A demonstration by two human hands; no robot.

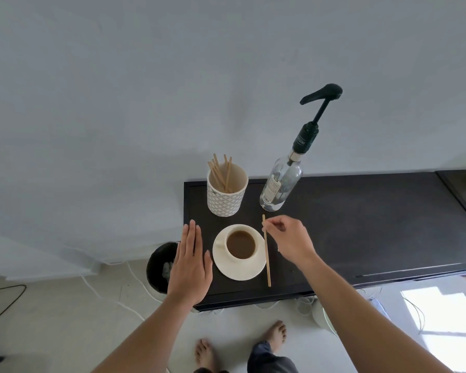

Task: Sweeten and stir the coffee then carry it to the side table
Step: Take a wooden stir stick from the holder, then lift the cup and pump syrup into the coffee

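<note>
A bin [160, 267] stands on the floor at the worktop's [361, 224] left end, at about 9 o'clock from the cup. Next comes the left hand [190, 265], flat and palm down, its fingers [191, 238] straight and pressed together, holding nothing; its thumb edge lies just beside the saucer [240, 273], at 9 o'clock from it, though contact cannot be told. The cup [240, 244] sits on the saucer near the worktop's front left corner, with coffee [240, 244] close to the brim. A jar [227, 192] of sticks stands at 12 o'clock from the cup, and the pump bottle [281, 184] at about 1 o'clock. A single stick [266, 254] runs along the saucer's right rim, at 3 o'clock from the cup, and the right hand [291, 242] pinches its far end between thumb and fingertips; whether its near end rests on the worktop is unclear. The risks seem to follow from the layout: the coffee is full, so brisk stirring or a knock from the left hand could slop it into the saucer, and a shove on the saucer could slide it toward the front edge. A loosely pinched stick may slip and roll off. Reaching for the pump, a forearm could catch the jar or cup. On the carry, a tilted saucer would likely let the cup slide.
</note>
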